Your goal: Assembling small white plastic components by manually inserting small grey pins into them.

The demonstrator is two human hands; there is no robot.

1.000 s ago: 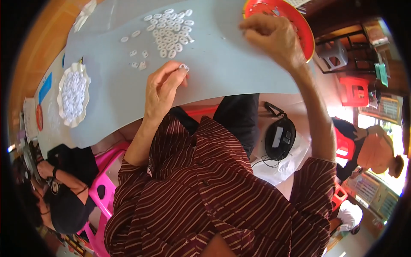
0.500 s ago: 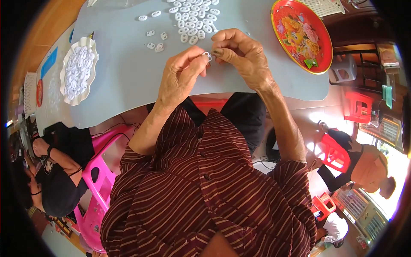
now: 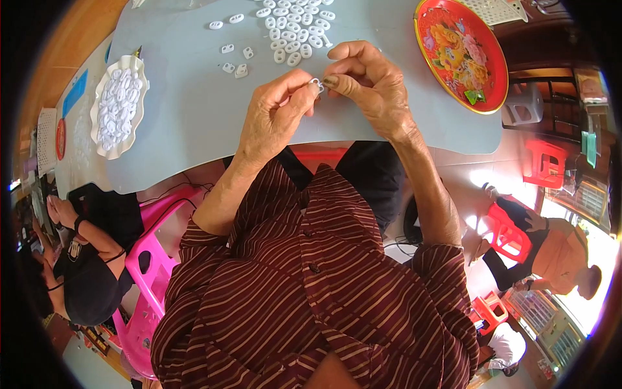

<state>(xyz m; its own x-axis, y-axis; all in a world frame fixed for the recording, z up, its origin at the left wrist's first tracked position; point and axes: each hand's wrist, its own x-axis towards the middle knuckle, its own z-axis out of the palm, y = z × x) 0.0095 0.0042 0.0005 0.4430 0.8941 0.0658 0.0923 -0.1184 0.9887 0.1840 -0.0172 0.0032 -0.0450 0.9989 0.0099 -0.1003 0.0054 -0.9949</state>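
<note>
Between the fingertips of both hands, just above the grey table's near part, is a small white plastic piece with a loop. My left hand pinches it between thumb and index finger. The thumb of my right hand presses at its right side, with the other fingers curled above. Beyond the hands lies a spread of white oval pieces with two holes. Left of that group are several smaller white two-holed blocks and a pair of separate ovals.
A scalloped white tray heaped with finished-looking white pieces stands left on the grey table. At right lies a red floral tray with a gold rim. People sit at left on a pink chair and at right near red stools.
My hands stay nearly in place, still on the small white piece, with a slight shift of the right fingers. The person at left has raised their hands together.
</note>
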